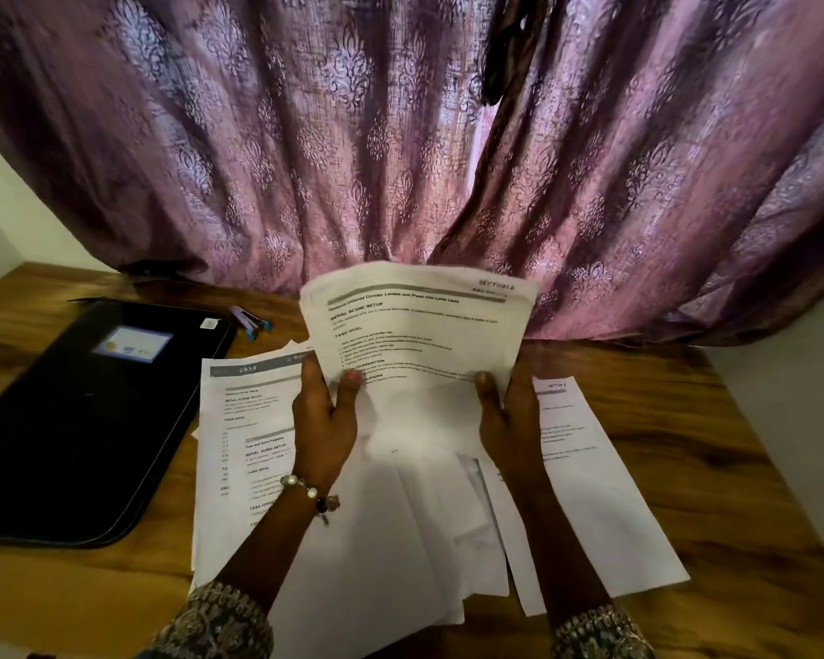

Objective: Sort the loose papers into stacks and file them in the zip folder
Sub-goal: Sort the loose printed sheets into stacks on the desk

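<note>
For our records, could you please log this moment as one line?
left hand: grips held sheets | right hand: grips same | zip folder: left, on table

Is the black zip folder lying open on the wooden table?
No, the black zip folder lies flat and closed on the wooden table, left of the loose white papers.

Two bare forearms in view from the head camera. Left hand (323, 416): nail of the thumb carries pink polish. Left wrist bears a beaded bracelet of white pearl-like and dark round beads (311, 493) with a small hanging charm. Right hand (507, 411): no ornament visible. Both arms wear patterned fabric sleeves, grey-brown paisley-type print (217, 625), ending in gathered cuffs.
</note>
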